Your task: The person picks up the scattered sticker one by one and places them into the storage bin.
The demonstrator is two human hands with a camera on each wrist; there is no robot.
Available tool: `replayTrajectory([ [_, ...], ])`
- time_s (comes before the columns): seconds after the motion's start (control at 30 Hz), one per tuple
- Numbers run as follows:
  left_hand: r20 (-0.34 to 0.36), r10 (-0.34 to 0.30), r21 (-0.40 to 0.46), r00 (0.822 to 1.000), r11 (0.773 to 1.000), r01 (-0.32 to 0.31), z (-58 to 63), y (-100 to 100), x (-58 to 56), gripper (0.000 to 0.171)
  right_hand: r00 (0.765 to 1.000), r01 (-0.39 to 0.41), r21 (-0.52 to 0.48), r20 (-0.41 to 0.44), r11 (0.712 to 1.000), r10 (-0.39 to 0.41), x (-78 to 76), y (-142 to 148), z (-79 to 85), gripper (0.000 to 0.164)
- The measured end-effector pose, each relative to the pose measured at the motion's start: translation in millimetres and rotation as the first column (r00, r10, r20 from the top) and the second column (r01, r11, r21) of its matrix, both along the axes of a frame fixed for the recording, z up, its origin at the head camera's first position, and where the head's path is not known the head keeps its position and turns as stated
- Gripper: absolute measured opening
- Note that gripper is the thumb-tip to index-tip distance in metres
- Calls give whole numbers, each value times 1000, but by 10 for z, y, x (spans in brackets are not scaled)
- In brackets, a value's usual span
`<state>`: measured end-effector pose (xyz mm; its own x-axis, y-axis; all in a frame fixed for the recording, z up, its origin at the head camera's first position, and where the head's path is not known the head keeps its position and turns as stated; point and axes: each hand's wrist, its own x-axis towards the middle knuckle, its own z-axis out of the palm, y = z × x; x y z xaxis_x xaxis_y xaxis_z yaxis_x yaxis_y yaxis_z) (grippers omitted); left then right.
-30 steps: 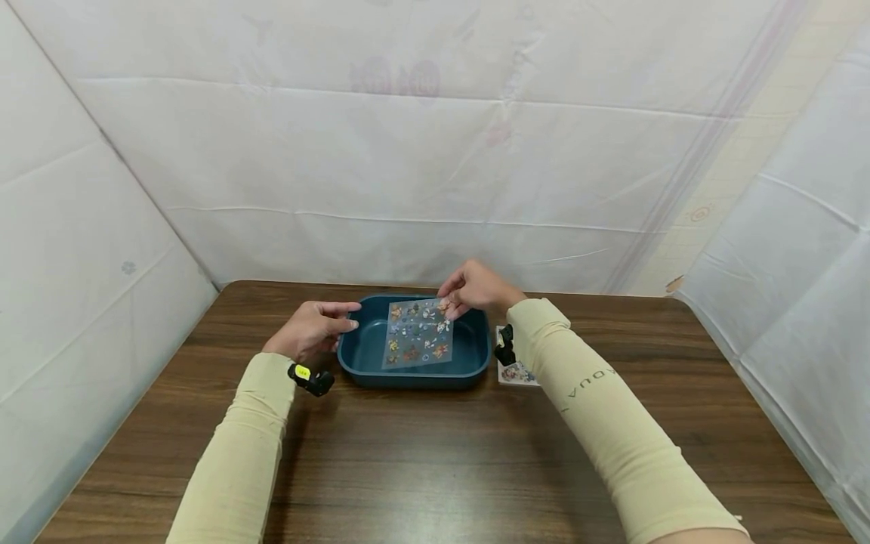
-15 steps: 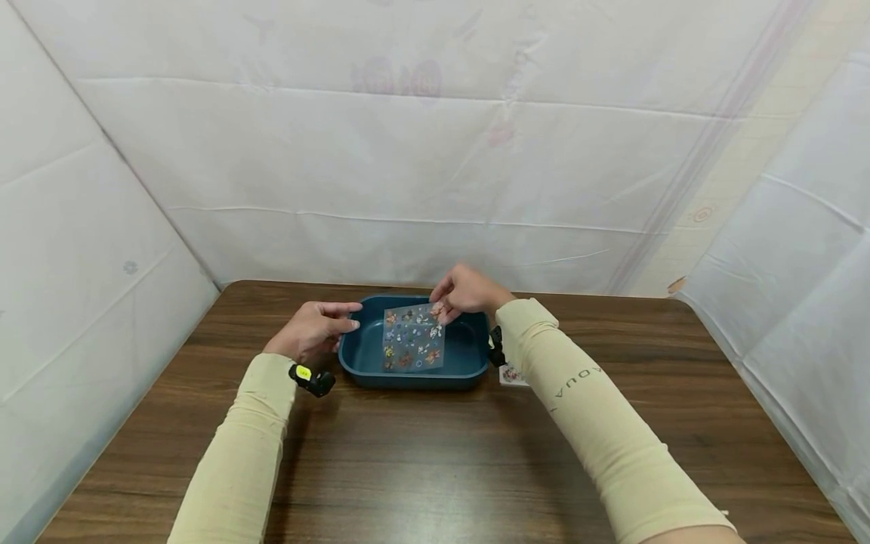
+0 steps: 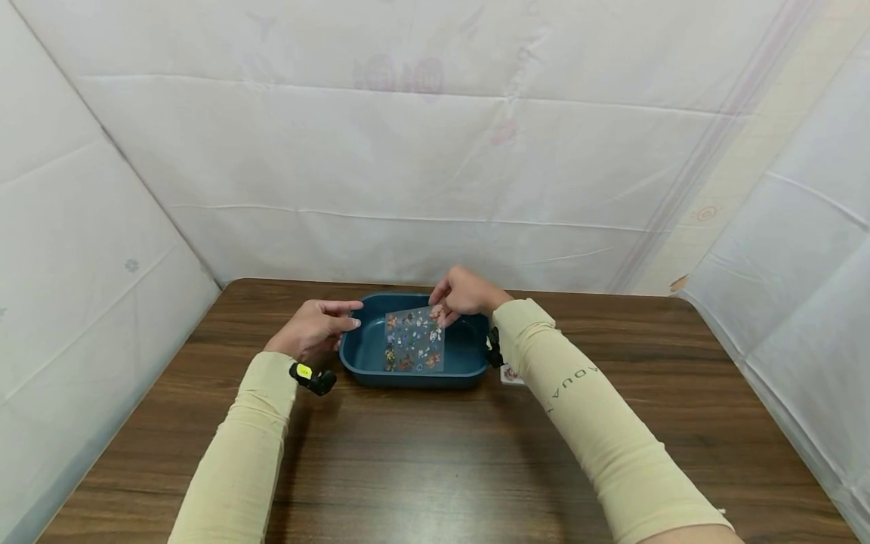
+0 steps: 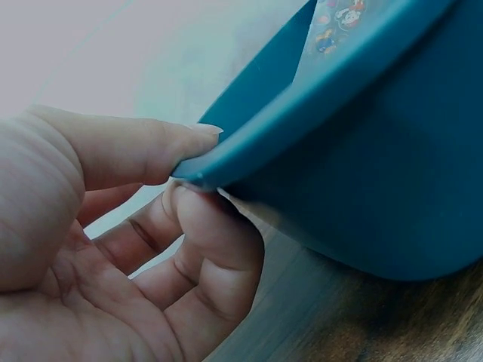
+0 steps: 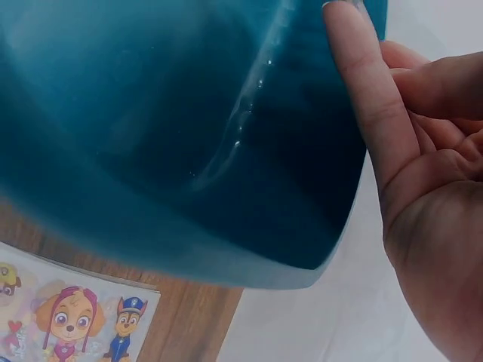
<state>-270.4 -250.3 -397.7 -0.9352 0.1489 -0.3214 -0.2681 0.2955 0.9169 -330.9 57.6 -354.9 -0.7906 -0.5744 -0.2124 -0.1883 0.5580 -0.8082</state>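
Broadly, a brown wooden counter (image 3: 421, 468) fills the head view's lower half, a blue tray (image 3: 414, 382) at frame centre. The left hand (image 3: 309, 330) pinches its left rim; the left wrist view adds fingers curled underneath. The right hand's (image 3: 469, 292) narrow grip holds a clear patterned sheet (image 3: 413, 341) inside the tray. Only the right wrist view shows cartoon dogs, lower left, on a white printed stack (image 5: 73, 318).

Both arms (image 3: 234, 446) reach forward, left fingers (image 4: 219, 237) curled beneath the thumb (image 4: 128, 151), right fingers (image 3: 442, 289) pinching.

The left wrist view's top crops the printed sheet (image 4: 328, 34).
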Motion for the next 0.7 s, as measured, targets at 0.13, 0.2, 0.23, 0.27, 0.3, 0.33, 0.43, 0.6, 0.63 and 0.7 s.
replayTrajectory([
  [0.13,-1,-6,2,1000,1000,6,16,5,2,52,1000,2,10,5,1000,-2,-12,6,-29,31],
  [0.2,-3,-11,2,1000,1000,11,19,6,3,52,1000,3,13,10,1000,-3,-13,7,-40,32],
  [0.23,-4,-12,3,1000,1000,12,22,8,7,52,1000,4,13,14,1000,-4,-11,3,-45,32],
  [0.27,-2,-9,4,1000,1000,9,24,9,8,51,1000,5,15,15,1000,-5,-9,0,-49,32],
  [0.3,-2,-11,5,1000,1000,11,24,9,10,52,1000,4,17,16,1000,-4,-7,-3,-53,32],
  [0.33,-2,-12,5,1000,1000,12,24,10,14,52,1000,4,18,18,1000,-4,-4,-5,-56,33],
  [0.43,-3,-15,8,1000,1000,15,28,10,25,53,1000,3,27,25,1000,-3,7,-10,-52,32],
  [0.6,-17,-21,9,1000,1000,21,33,-9,31,53,999,-5,30,34,1000,4,14,-13,-42,32],
  [0.63,-20,-25,9,999,1000,26,36,-10,33,54,999,-8,30,35,1000,7,14,-13,-42,33],
  [0.7,-18,-23,13,1000,1000,24,36,-7,30,54,999,-13,33,34,999,12,12,-14,-44,33],
])
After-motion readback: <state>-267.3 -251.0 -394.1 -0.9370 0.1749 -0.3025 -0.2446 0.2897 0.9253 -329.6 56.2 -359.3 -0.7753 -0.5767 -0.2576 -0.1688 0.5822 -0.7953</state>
